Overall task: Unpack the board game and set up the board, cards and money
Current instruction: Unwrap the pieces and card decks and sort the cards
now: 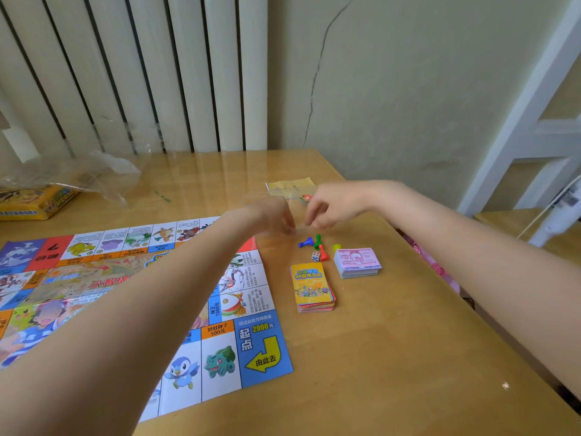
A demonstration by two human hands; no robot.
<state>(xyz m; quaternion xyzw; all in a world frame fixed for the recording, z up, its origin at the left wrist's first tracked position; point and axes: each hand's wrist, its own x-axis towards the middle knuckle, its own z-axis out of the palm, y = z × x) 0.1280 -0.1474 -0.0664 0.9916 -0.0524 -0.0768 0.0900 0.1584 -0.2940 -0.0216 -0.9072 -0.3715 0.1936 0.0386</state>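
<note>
Hands meet in mid-air just past the far-right corner of the board point(264, 344), fingers curled toward each other. Left hand point(273, 215) and right hand point(327, 209) look to be pinching something thin and clear between them, likely a small plastic bag; motion blur, so can't confirm the hold.

Landmark = board, flat on the table point(377, 357).
- Pawns point(314, 243) and die point(315, 255): loose cluster just off the board's right edge, directly below and nearest both hands.
- Money stack point(356, 262): right of the pawns, further from the board.
- Card deck point(312, 286): just beside the board's right edge, nearer the person than the money, long axis roughly parallel to that edge.
- Yellow box point(34, 202) under plastic wrap point(94, 174): beyond the board's far-left corner.

Judgement: board, cards and money are placed. Remaining job is ditching the bag and tidying the pawns. Right hand is slightly nearer the money, left nearer the board.
</note>
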